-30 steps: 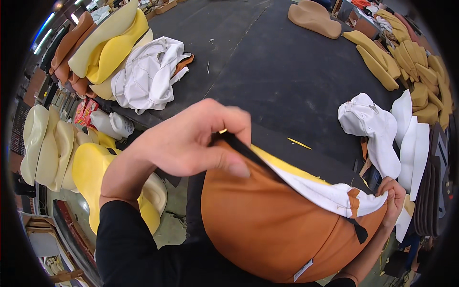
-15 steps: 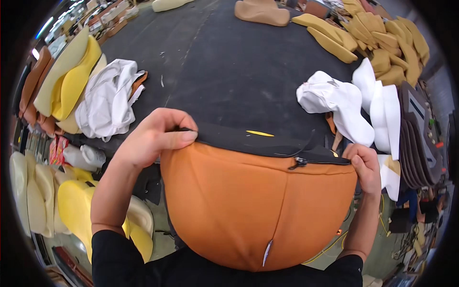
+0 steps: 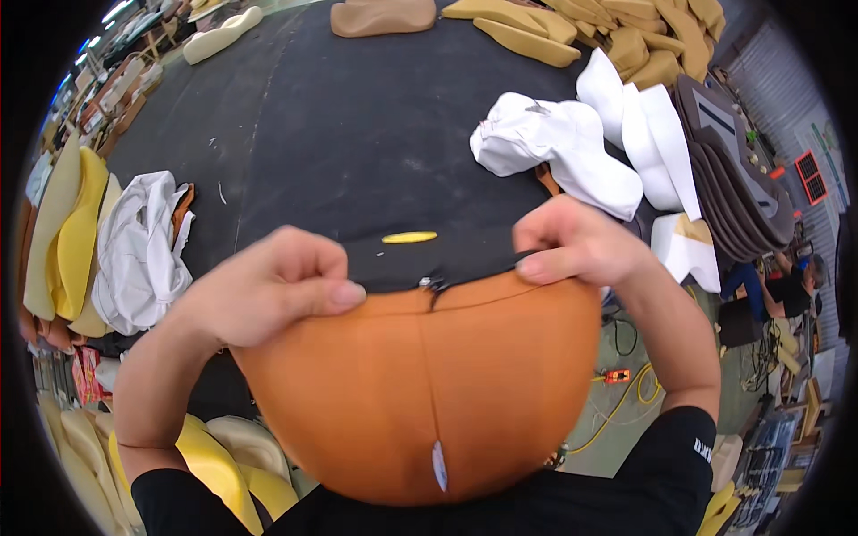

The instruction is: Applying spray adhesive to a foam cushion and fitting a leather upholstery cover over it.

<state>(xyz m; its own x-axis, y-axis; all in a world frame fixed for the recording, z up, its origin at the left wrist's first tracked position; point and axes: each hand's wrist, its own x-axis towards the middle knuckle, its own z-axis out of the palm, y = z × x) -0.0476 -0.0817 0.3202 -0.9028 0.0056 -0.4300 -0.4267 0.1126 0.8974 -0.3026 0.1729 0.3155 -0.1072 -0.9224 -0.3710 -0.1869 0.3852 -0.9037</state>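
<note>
Orange cover (image 3: 429,384), small white tag (image 3: 439,464) low on its seam, clamped by left hand (image 3: 268,290) and right hand (image 3: 576,246).

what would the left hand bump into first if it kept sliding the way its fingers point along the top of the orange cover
The left hand points right along the top edge of the orange cover. First in that line is probably the dark zipper pull at the centre seam, then the right hand; depth is hard to judge.

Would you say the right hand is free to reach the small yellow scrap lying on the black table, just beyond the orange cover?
Probably not freely: the right hand grips the orange cover edge. Once released, the yellow scrap lies close, nothing between.
</note>
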